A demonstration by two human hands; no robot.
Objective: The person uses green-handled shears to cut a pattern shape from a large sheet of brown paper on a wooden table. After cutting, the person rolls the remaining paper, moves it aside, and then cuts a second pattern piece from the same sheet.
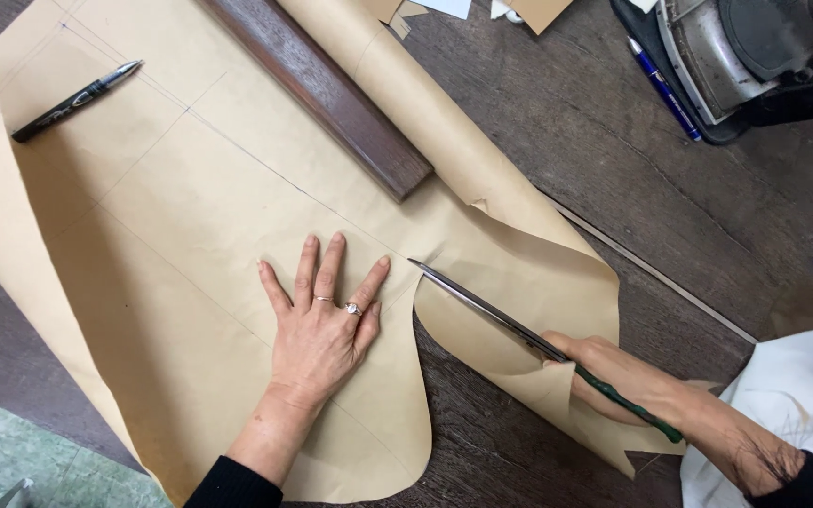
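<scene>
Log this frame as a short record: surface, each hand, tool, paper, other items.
surface: dark wooden table
left hand: flat, fingers spread, pressing down the brown paper sheet
right hand: holding long scissors, blades at the cut edge of the paper
paper: pencil lines drawn on it; cut part curling up by the blades
paper roll: lies beside a dark wooden bar
pens: black pen on the paper; blue pen near a grey machine

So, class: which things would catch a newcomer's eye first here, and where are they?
The big sheet of brown paper covers the dark wooden table, with the left hand pressed flat on it at centre. Right of it, the right hand drives long scissors through the paper.
</scene>
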